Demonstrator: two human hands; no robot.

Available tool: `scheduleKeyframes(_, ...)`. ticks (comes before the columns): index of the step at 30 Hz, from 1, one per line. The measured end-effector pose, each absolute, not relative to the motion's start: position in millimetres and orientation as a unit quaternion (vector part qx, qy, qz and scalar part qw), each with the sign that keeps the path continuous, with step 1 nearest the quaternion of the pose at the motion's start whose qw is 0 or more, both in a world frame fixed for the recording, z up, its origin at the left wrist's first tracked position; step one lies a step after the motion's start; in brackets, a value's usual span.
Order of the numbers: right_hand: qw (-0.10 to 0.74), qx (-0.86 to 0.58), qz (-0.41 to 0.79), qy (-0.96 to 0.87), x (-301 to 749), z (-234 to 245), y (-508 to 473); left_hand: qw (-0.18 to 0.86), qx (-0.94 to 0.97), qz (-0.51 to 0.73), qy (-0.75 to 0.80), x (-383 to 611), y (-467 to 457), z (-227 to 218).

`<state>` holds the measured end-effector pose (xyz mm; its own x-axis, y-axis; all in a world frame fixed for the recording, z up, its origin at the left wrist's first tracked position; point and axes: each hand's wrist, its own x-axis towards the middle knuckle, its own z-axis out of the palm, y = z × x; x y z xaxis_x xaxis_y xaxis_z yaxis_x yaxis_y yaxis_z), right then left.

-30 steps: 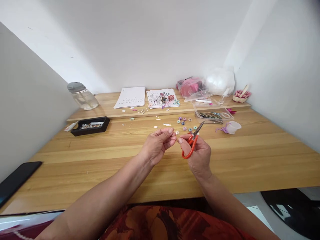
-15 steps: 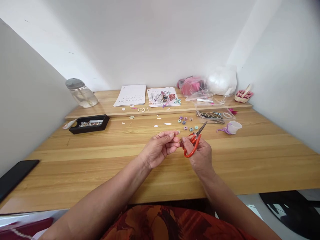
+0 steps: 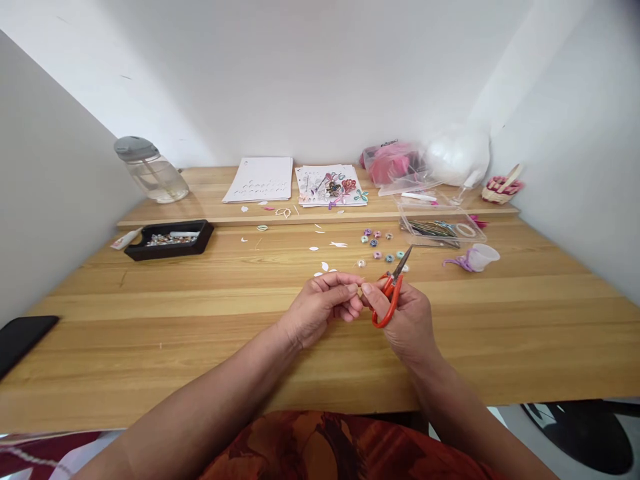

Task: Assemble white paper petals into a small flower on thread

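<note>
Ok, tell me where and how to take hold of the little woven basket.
Pinch the woven basket by its arched handle, probably coming from above and the front. The handle sticks up and looks easy to get fingers around, while the white bundle sits close on the left and the right wall limits the other side.

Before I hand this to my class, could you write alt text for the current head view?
A person's right hand holds red-handled scissors close to the left hand, above a wooden desk. Small round colored pieces and white cutouts lie beyond; a black tray and gray-lidded bottle stand toward the left.
</note>
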<state>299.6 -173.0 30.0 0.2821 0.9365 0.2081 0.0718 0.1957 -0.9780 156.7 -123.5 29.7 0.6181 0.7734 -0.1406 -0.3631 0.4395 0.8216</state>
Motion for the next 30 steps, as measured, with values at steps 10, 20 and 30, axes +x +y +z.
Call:
scheduleKeyframes(10, 0.608, -0.514, 0.384, -0.467, 300, 32, -170, 0.804, 0.402, 0.357, 0.253, 156, -122, 26)
scheduleKeyframes(20, 0.607, -0.524, 0.420, -0.425, 303, 26, -170, 0.817, 0.391, 0.363, 0.219, 157, -123, 24)
scheduleKeyframes(30, 0.629, -0.528, 0.424, -0.383, 303, 21, -170, 0.839, 0.366, 0.339, 0.217, 156, -123, 22)
